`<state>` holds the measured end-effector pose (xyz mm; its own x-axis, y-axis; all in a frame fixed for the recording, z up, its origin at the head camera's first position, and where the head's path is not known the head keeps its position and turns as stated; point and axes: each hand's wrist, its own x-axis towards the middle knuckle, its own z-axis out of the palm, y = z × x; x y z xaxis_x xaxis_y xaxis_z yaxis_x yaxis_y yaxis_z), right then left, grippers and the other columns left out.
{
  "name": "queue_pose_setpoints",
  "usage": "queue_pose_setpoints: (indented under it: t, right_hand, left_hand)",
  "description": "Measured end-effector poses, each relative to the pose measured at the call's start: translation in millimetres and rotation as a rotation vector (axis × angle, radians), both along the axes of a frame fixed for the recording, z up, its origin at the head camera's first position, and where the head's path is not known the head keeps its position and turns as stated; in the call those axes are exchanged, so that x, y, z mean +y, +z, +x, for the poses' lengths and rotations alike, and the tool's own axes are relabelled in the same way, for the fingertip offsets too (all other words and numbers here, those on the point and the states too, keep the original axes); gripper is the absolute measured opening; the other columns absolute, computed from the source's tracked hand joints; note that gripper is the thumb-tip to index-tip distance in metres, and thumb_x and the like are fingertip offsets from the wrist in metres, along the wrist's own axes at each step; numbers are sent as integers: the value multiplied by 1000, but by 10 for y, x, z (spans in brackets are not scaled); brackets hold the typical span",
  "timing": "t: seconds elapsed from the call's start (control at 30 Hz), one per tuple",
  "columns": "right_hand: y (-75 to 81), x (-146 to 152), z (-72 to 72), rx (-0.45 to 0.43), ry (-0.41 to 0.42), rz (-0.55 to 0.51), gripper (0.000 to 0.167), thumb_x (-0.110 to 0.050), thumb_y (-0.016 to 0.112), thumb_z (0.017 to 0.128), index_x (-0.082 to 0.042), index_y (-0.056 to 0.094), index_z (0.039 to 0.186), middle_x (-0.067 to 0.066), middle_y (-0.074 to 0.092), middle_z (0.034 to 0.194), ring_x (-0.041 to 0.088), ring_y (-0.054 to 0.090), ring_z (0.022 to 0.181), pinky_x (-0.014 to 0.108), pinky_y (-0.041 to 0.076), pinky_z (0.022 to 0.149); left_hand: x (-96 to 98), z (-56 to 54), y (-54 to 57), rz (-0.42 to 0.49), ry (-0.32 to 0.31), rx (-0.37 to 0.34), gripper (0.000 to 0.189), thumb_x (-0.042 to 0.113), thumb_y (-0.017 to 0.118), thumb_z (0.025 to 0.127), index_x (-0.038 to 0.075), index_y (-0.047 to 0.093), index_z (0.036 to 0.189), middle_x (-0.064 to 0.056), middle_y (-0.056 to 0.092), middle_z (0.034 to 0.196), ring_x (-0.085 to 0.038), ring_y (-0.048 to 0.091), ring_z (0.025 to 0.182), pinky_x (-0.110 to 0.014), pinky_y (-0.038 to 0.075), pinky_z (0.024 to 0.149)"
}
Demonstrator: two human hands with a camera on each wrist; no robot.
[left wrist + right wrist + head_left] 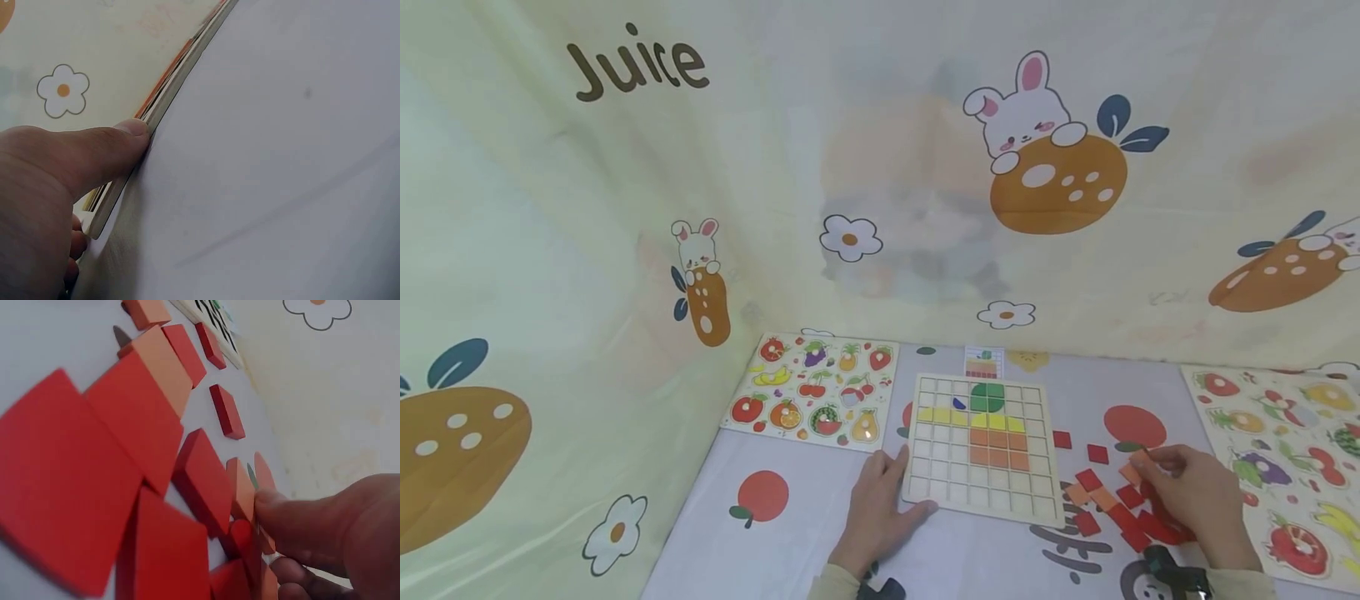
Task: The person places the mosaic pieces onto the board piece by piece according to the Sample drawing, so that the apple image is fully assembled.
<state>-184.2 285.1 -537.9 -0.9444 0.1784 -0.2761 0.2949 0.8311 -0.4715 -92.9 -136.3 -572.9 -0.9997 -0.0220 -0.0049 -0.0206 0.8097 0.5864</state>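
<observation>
A wooden grid board [940, 492] lies on the table, with green, blue, yellow and orange tiles in some of its cells. My left hand [877, 510] grips its near left corner, thumb along the front edge and fingers at the left side. The left wrist view shows the thumb [128, 134] against the board's edge [175, 90]. To the right, my right hand [1198, 492] pinches an orange square tile [1142, 465] between thumb and fingers. Under and beside that hand lie loose red tiles [1126, 521] and orange tiles [1103, 499], some overlapping.
A fruit puzzle board [805, 400] lies at the back left, another [1285, 450] at the right. Behind the grid board is a small picture card [983, 362]. A printed cloth wall [910, 192] rises behind the table.
</observation>
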Motion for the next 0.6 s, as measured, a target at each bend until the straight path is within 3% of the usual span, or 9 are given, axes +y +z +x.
queue_pose_setpoints:
  t: [0.27,0.43,0.53,0.6]
  right_hand:
    - [-7,-20,-31,5,-20,-25,72,-49,76,95,12,57,127,37,65,118,43,64,97,48,58,75]
    - [-44,-39,-30,143,40,-80,72,-51,69,99,6,50,139,34,67,118,43,67,98,50,61,76]
    - [-50,-114,-33,246,84,-124,71,-53,66,102,2,51,144,33,68,120,45,69,101,38,60,71]
    - [-41,-201,-37,283,70,-160,71,-55,67,100,0,56,143,30,70,121,44,70,102,27,55,67]
  left_hand:
    - [-4,-9,-21,0,-7,2,93,56,83,86,17,45,162,8,38,103,-6,33,93,-23,30,74]
    - [-9,-14,-19,-6,-12,8,93,56,83,87,17,45,162,8,37,102,-6,33,93,-22,30,74]
    - [-12,-11,-15,-1,-14,13,93,56,83,87,17,46,162,8,38,102,-6,33,92,-22,30,73]
    - [-14,-8,-17,1,-13,12,93,56,83,86,17,46,162,8,38,102,-6,33,92,-22,30,73]
